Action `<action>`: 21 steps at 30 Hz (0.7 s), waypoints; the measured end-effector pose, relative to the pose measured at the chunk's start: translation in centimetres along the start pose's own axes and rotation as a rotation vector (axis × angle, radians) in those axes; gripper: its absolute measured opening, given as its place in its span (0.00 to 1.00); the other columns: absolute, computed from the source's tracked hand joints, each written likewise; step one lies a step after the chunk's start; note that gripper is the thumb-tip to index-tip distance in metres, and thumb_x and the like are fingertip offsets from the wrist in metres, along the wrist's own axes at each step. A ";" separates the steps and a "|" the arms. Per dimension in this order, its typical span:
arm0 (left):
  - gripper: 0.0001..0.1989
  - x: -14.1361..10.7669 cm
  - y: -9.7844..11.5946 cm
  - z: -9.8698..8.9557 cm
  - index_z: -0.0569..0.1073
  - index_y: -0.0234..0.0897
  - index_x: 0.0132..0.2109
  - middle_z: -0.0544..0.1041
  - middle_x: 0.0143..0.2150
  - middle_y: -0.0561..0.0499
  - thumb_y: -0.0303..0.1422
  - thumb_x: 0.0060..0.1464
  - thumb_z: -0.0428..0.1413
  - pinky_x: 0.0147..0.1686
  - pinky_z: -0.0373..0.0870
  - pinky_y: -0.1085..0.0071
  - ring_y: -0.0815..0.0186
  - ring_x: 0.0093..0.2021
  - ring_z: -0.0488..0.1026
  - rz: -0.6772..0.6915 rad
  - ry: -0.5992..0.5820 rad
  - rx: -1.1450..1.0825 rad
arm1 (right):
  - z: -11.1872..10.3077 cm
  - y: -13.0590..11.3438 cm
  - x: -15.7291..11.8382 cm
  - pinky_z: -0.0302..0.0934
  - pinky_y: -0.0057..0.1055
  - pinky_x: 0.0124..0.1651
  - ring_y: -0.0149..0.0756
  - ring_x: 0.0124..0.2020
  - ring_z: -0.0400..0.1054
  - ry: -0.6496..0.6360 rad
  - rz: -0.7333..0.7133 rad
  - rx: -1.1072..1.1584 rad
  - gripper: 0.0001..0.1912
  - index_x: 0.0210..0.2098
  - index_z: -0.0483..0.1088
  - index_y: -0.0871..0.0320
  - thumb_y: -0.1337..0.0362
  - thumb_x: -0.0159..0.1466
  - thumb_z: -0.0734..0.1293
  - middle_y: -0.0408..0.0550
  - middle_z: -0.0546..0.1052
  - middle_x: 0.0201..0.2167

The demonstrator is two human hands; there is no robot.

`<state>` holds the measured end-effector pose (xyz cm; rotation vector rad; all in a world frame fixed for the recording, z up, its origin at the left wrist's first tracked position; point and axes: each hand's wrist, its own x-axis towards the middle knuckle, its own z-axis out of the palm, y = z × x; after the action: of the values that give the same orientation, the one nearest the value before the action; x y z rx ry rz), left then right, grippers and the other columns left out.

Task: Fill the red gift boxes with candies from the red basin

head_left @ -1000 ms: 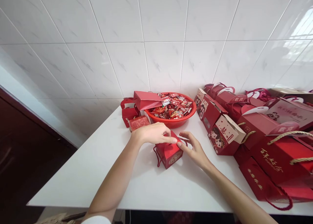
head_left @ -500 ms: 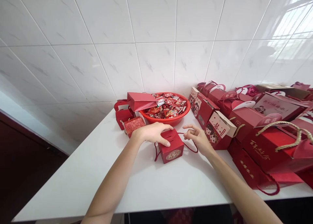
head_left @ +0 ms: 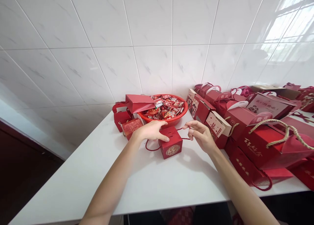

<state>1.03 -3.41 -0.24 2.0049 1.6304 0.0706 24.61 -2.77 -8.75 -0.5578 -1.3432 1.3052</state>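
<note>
A small red box [head_left: 173,147] with a round gold emblem stands on the white table, its top flaps folded down. My left hand [head_left: 152,131] is closed on its left side and top, thumb on the near edge and fingers behind. My right hand [head_left: 200,133] pinches the dark red cord [head_left: 185,139] at the box's right side. Another loop of cord [head_left: 150,149] lies out on the left of the box.
Behind stands a red basin [head_left: 171,121] of wrapped sweets, with an open red box [head_left: 138,103] at its left rim. A patterned red box [head_left: 132,127] lies left of my left hand. Many red gift boxes [head_left: 265,146] crowd the right side.
My right hand has closed on the right cord and draws it out from the box. The left cord loop has swung outward. The view has shifted slightly.
</note>
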 end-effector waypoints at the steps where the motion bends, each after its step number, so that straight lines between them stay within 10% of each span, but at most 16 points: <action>1: 0.45 -0.2 0.2 0.0 0.64 0.41 0.68 0.70 0.66 0.41 0.43 0.43 0.66 0.49 0.73 0.65 0.47 0.60 0.72 0.025 0.077 0.006 | 0.1 0.1 0.0 0.61 0.30 0.26 0.28 0.23 0.62 -0.024 0.001 -0.013 0.14 0.40 0.77 0.54 0.57 0.56 0.76 0.49 0.81 0.37; 5: 0.34 -1.6 1.3 -0.4 0.68 0.41 0.65 0.72 0.64 0.44 0.37 0.50 0.62 0.51 0.74 0.63 0.52 0.55 0.76 0.180 0.220 -0.218 | 0.8 -0.4 0.1 0.64 0.30 0.28 0.29 0.25 0.65 -0.054 0.007 -0.052 0.16 0.41 0.77 0.56 0.56 0.57 0.75 0.50 0.81 0.38; 11: 0.30 -3.6 2.8 -0.6 0.65 0.39 0.66 0.78 0.56 0.43 0.41 0.60 0.58 0.54 0.73 0.61 0.55 0.55 0.76 0.359 0.131 -0.660 | 3.1 -2.9 0.7 0.67 0.32 0.36 0.34 0.33 0.71 -0.034 -0.012 -0.174 0.17 0.43 0.75 0.56 0.53 0.59 0.74 0.48 0.80 0.36; 21: 0.26 -3.7 3.0 0.4 0.67 0.47 0.65 0.66 0.68 0.46 0.41 0.60 0.58 0.61 0.69 0.58 0.53 0.66 0.66 0.549 0.090 -0.609 | 6.7 -2.7 0.5 0.67 0.32 0.38 0.35 0.33 0.72 0.135 -0.134 -0.333 0.13 0.44 0.71 0.55 0.60 0.60 0.71 0.44 0.77 0.31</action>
<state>2.90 -7.33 1.91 1.8947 0.8966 0.7688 19.41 -5.49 -4.54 -0.7556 -1.4675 0.9239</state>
